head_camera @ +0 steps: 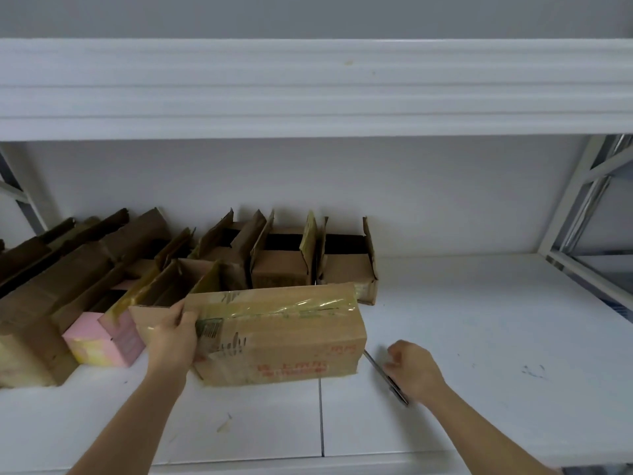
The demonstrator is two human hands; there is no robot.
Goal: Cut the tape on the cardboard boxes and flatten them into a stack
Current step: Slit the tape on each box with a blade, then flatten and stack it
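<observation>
Where the white shelf (479, 337) meets its front edge, a taped box (284, 337) stands near the middle, its top seam covered by yellowish clear tape (274, 308) and red print showing on its front face. Left hand (176, 334) holds the box's left end, thumb on the top edge and fingers (186, 318) curled round the corner. Right hand (414, 370) rests on the shelf just right of the box, apart from it, fingers curled over a thin metal blade (375, 363); the tool's tip lies close to the box's lower right corner, and its dark handle end (399, 394) shows behind the hand. Whether the hand fully grips the tool cannot be told. Behind the box, toward the back left corner, a row of opened boxes (284, 262) stands with flaps up; a pink box (102, 341) sits left of the held one.
</observation>
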